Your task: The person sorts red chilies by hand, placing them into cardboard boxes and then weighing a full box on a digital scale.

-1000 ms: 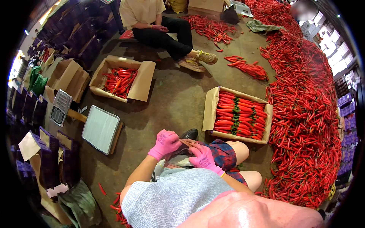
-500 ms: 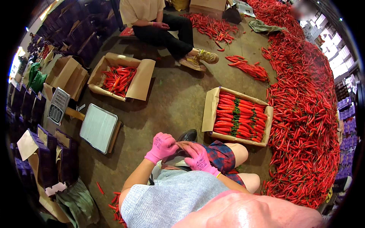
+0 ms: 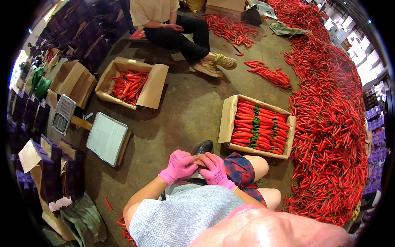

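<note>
In front of my lap, my left hand [image 3: 179, 166] and my right hand [image 3: 215, 169] are close together, both in pink gloves. Between them they pinch a thin, brownish-pink strip of soft material [image 3: 199, 158], most of it covered by the fingers. Just right of my hands stands an open paper-lined box [image 3: 292, 131] of red chillies [image 3: 259, 125], laid in neat rows with their green stems meeting in the middle. A flat scale [image 3: 108, 138] lies to the left, its metal plate bare.
A large heap of red chillies [image 3: 329, 148] runs down the right side. Another lined box [image 3: 152, 88], partly filled with chillies, stands at the far left. A seated person [image 3: 177, 37] is at the back. Purple crates [image 3: 74, 173] line the left; smaller chilli piles [image 3: 269, 75] lie on the floor.
My left hand has shifted slightly right and down, closer to my right hand. Less of the strip shows between them. The boxes and the seated person look unchanged.
</note>
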